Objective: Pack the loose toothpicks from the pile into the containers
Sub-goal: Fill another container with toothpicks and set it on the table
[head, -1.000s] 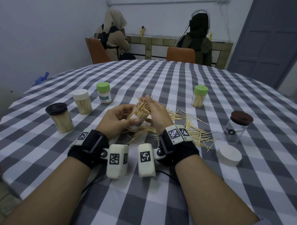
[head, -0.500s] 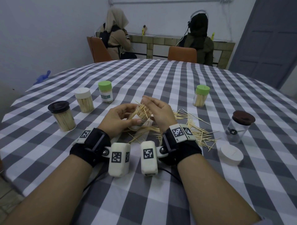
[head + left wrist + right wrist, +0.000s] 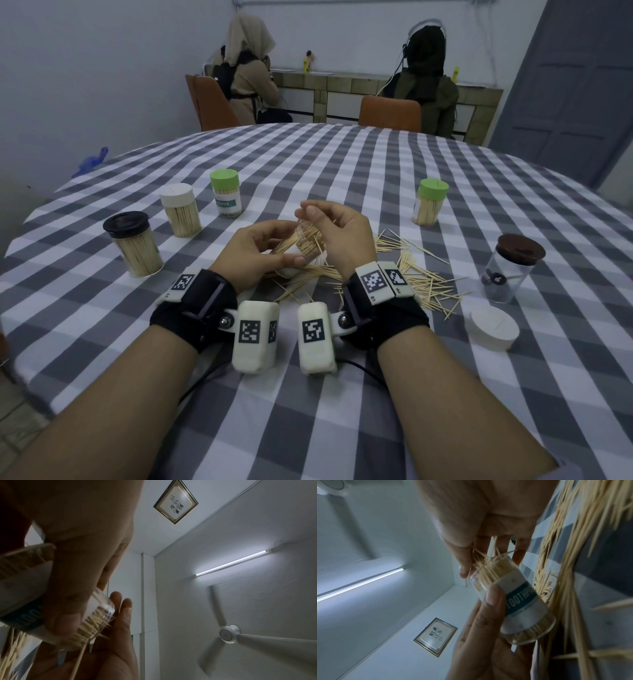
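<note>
My left hand (image 3: 257, 251) grips a clear toothpick container (image 3: 303, 248) with a white and teal label, tilted towards the right hand. It is packed with toothpicks, and several tips stick out of its open mouth. In the right wrist view the left thumb lies across the container (image 3: 518, 601) at the label. My right hand (image 3: 334, 228) is held at the mouth with straight fingers (image 3: 518, 553) touching the protruding tips. The loose toothpick pile (image 3: 421, 274) lies on the checked tablecloth under and to the right of my hands.
Closed, filled containers stand at the left: black lid (image 3: 133, 245), white lid (image 3: 180, 214), green lid (image 3: 226, 193). Another green-lidded one (image 3: 430, 202) and a nearly empty brown-lidded jar (image 3: 510, 267) stand at the right. A loose white lid (image 3: 493, 327) lies near the front right. Two people sit beyond the table.
My right hand has let go of the toothpick bundle it was pushing into the container, and its fingers have straightened at the mouth. The left hand still holds the container.
</note>
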